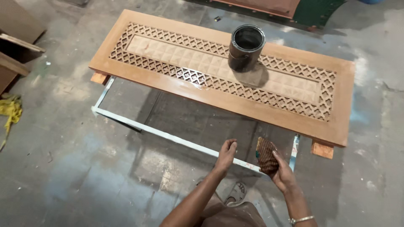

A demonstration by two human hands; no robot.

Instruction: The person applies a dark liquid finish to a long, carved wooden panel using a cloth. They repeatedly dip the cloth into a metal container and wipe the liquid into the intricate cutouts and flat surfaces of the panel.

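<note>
Rag (267, 156) — brown, stained — gripped in right hand (283, 171) fingers, just below near edge of wood panel (219, 73). Left hand (226, 154) w/ fingers curled shut, holding nothing, beside rag. Panel lies on metal frame (168, 135) over floor; dark can (246, 47) stands on its lattice.

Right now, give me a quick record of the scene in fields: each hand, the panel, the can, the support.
left hand: left hand loosely closed, holding nothing visible, above the metal frame
right hand: right hand with fingers gripping a brown stained pad
panel: long wooden panel with lattice border, lying flat on the frame and wood blocks
can: dark open can standing upright on the panel's middle
floor: grey concrete; yellow rag at far left
</note>
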